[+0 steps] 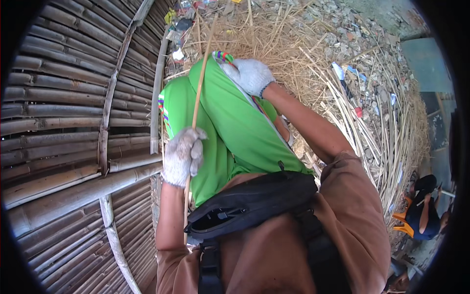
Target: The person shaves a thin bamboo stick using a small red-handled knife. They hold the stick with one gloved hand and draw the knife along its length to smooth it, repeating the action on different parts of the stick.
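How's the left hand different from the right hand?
The left hand is closed around a thin stick, but the right hand is at the striped edge of the green clothing, its fingertips hidden. The left hand is nearer the black bag; the right hand is farther from it. Both wear pale gloves.

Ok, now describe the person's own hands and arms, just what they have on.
The left hand and right hand wear whitish knit work gloves; the left one is smudged grey-brown, the right has a dark-edged cuff. Forearms are bare below plain brown sleeves.
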Demonstrator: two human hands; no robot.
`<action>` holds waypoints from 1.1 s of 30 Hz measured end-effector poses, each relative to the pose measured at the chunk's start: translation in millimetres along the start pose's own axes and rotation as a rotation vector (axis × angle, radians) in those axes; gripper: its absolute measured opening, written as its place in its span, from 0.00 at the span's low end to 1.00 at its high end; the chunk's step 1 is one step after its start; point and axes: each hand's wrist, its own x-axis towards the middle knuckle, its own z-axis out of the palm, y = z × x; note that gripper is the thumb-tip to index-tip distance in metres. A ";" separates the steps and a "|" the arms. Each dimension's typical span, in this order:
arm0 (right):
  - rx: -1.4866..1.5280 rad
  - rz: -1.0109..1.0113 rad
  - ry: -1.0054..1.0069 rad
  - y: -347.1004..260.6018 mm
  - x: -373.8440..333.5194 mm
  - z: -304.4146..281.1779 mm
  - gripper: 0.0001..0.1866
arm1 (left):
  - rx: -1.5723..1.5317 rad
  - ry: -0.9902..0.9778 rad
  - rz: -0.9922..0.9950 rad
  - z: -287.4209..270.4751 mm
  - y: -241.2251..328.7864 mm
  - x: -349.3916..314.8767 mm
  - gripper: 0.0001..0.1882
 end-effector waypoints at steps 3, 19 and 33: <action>-0.176 -0.132 0.096 16.6 15.7 -56.3 0.39 | -0.202 -0.131 0.097 41.7 13.8 66.1 0.17; -0.206 -0.186 -0.089 -24.8 11.6 -33.7 0.40 | 0.017 -0.008 0.006 32.9 22.3 58.7 0.16; -0.065 -0.174 0.111 -2.0 9.8 -20.1 0.35 | -0.125 -0.115 0.046 20.7 15.5 33.5 0.16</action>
